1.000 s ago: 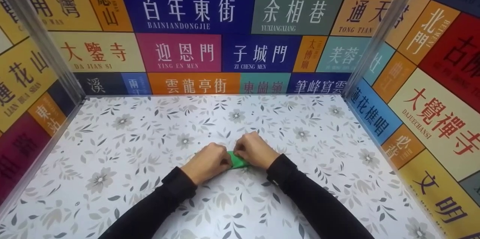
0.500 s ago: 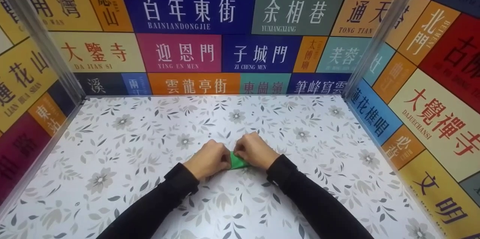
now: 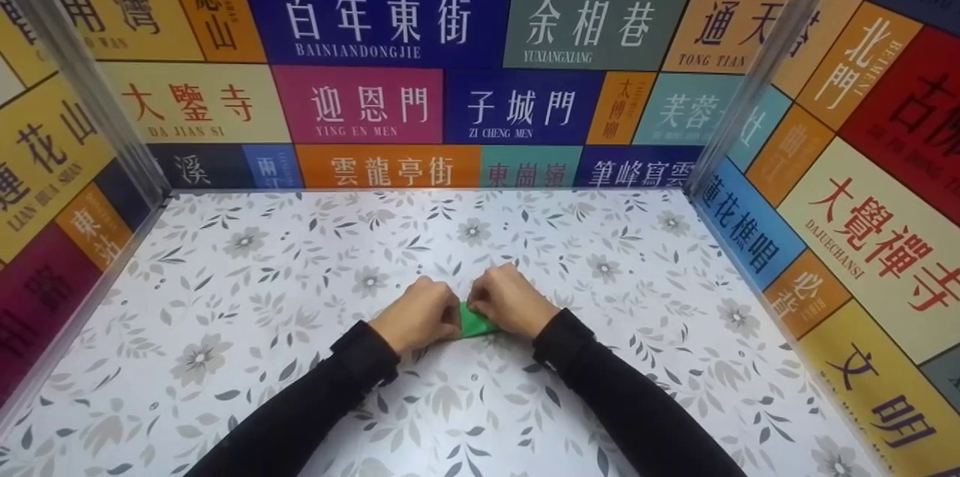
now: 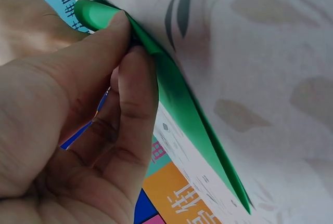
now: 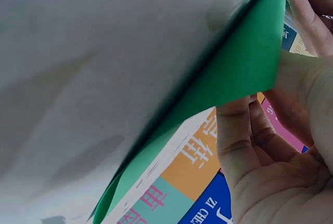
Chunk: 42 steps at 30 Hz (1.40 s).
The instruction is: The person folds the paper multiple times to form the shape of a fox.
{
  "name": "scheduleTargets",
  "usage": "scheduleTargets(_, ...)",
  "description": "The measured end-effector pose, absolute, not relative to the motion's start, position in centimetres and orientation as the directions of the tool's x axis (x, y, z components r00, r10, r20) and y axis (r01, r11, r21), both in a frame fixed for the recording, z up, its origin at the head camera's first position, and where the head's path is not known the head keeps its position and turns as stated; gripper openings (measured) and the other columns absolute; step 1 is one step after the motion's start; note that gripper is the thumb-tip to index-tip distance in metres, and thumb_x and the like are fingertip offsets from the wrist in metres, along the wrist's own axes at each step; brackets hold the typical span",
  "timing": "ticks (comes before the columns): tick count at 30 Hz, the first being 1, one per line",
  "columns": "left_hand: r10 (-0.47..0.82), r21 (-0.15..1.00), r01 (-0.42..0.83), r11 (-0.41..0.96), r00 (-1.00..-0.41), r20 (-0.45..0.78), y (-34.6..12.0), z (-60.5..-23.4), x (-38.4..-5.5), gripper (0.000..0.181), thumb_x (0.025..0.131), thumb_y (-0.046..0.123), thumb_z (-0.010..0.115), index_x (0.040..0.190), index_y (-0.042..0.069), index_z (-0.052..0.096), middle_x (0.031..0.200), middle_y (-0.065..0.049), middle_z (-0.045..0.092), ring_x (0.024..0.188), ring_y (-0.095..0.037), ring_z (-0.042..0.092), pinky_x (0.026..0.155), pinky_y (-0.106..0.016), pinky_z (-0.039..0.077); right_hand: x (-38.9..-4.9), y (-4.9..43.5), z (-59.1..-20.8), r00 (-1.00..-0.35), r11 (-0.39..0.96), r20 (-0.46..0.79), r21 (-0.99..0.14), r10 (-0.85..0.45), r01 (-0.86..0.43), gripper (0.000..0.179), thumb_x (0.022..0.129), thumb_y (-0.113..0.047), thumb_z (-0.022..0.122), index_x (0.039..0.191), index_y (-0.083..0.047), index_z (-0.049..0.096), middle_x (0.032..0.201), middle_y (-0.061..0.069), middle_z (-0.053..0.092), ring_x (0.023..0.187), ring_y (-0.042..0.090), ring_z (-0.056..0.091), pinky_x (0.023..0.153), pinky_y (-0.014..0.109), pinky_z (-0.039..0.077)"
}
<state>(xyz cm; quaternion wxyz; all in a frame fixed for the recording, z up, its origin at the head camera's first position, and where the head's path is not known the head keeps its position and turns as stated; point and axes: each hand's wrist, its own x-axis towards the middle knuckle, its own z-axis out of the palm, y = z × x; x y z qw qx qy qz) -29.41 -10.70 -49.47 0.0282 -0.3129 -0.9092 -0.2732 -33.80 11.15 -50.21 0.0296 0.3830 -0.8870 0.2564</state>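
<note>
A folded piece of green paper (image 3: 474, 321) lies low over the table between my two hands. My left hand (image 3: 421, 316) is at its left end; in the left wrist view the thumb (image 4: 106, 44) and forefinger pinch the paper's edge. At the other end, my right hand (image 3: 514, 301) holds the paper with bent fingers. Seen from the right wrist, a flat green face (image 5: 234, 73) of the paper slants across, and the fingers (image 5: 237, 135) reach behind its edge, so the fingertips are hidden. Layers of the fold stand slightly apart at one end.
The table (image 3: 300, 402) has a white covering printed with grey flowers and leaves. Upright panels with colourful Chinese signs (image 3: 375, 19) enclose it at the back, left and right, with clear strips (image 3: 772, 57) at the corners.
My left hand has shifted slightly, its knuckles rising and the wrist drawing a little to the right. The right hand stays in place, and the paper has barely moved.
</note>
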Motion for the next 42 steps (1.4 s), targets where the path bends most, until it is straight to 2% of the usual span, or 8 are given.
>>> scheduleTargets(8,0.541,0.556,0.527,0.642,-0.826,0.158,-11.2,-49.5,-29.6,0.013,0.083,-0.001,0.097,0.079,0.007,0.086,0.072,-0.003,0.082,0.062,-0.005,0.062,0.064,-0.024,0.056,-33.6,11.1,-50.0,-0.712,0.581,0.233,-0.441,-0.662,-0.684,0.014,0.095,0.007,0.085,0.091,-0.005,0.09,0.086,0.007,0.088,0.077,0.018,0.078,0.072,0.028,0.062)
scheduleTargets(15,0.507,0.597,0.471,0.65,-0.854,0.122,-11.7,-49.6,-29.4,0.013,0.082,-0.002,0.094,0.079,0.008,0.085,0.071,-0.002,0.08,0.061,-0.005,0.059,0.062,-0.023,0.053,-33.7,11.1,-50.1,-0.722,0.592,0.228,-0.442,-0.653,-0.674,0.011,0.095,0.005,0.087,0.092,-0.005,0.09,0.087,0.007,0.088,0.081,0.024,0.082,0.076,0.038,0.068)
scheduleTargets(23,0.492,0.614,0.439,0.655,-0.865,0.094,-12.5,-49.7,-29.2,0.013,0.084,0.001,0.097,0.081,0.008,0.086,0.073,-0.001,0.081,0.061,-0.004,0.06,0.062,-0.021,0.054,-33.7,11.0,-50.2,-0.712,0.581,0.225,-0.444,-0.665,-0.683,0.012,0.095,0.007,0.085,0.093,-0.004,0.09,0.088,0.008,0.088,0.083,0.026,0.084,0.078,0.039,0.069)
scheduleTargets(34,0.478,0.618,0.421,0.664,-0.874,0.082,-13.8,-49.4,-28.9,0.013,0.084,0.004,0.098,0.082,0.01,0.087,0.073,0.0,0.081,0.062,-0.003,0.061,0.063,-0.021,0.054,-33.6,11.1,-50.2,-0.743,0.603,0.213,-0.465,-0.635,-0.649,0.008,0.095,0.003,0.088,0.093,-0.004,0.09,0.09,0.009,0.089,0.085,0.027,0.085,0.081,0.042,0.07)
scheduleTargets(42,0.441,0.624,0.351,0.698,-0.897,0.011,-14.8,-49.2,-28.8,0.014,0.085,0.004,0.098,0.082,0.01,0.085,0.073,-0.001,0.08,0.061,-0.008,0.061,0.06,-0.022,0.052,-33.5,11.0,-50.1,-0.742,0.607,0.199,-0.46,-0.641,-0.648,0.007,0.096,0.003,0.087,0.096,-0.003,0.091,0.092,0.01,0.089,0.09,0.029,0.087,0.086,0.046,0.072)
